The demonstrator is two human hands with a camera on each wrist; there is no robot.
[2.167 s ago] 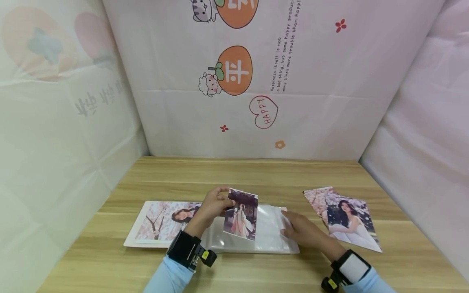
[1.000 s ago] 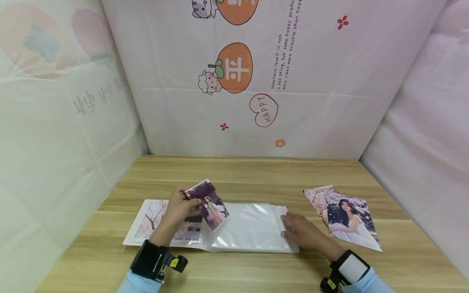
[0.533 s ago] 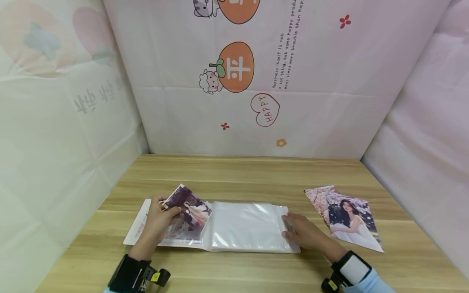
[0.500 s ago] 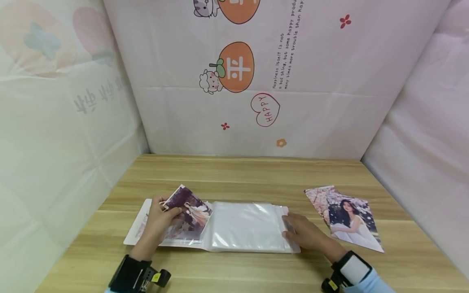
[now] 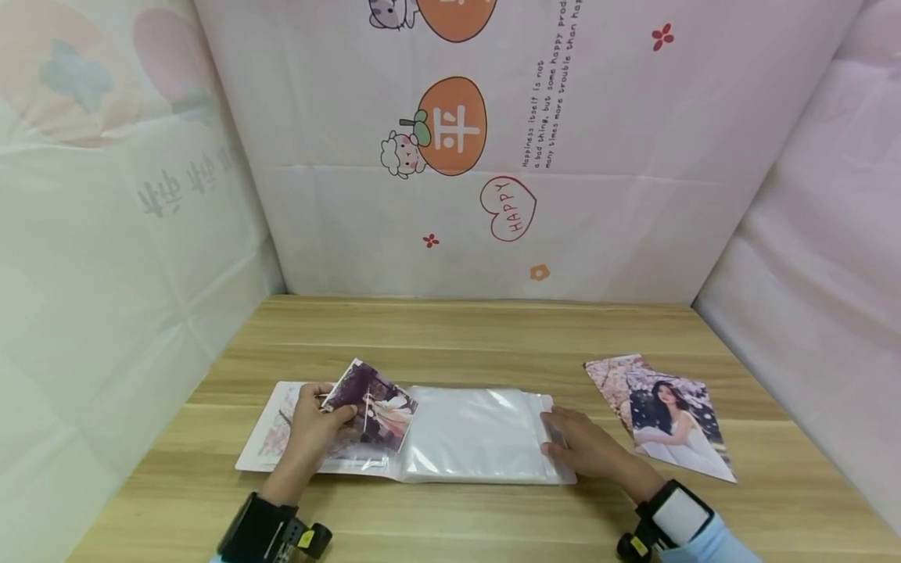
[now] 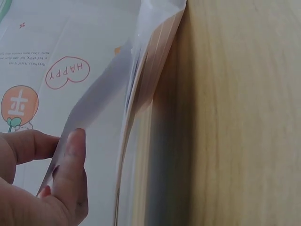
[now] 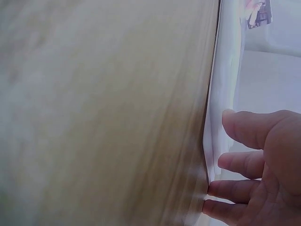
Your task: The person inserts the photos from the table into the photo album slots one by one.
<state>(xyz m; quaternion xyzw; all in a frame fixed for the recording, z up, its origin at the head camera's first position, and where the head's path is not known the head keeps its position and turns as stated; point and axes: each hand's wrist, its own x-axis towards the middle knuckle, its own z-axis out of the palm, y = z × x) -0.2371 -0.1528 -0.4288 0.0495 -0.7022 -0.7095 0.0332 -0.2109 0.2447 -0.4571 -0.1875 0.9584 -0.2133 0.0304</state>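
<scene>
Desk (image 5: pixel 493 328) carries my open album (image 5: pixel 479 438), whose right edge my right hand (image 5: pixel 587 450) presses with straight fingers (image 7: pixel 235 162), while my left hand (image 5: pixel 310 426) pinches a photo (image 5: pixel 373 407) over its left page.

left hand (image 5: pixel 314 426): fingers curled, pinching | right hand (image 5: pixel 587 450): fingers flat, pressing down
</scene>
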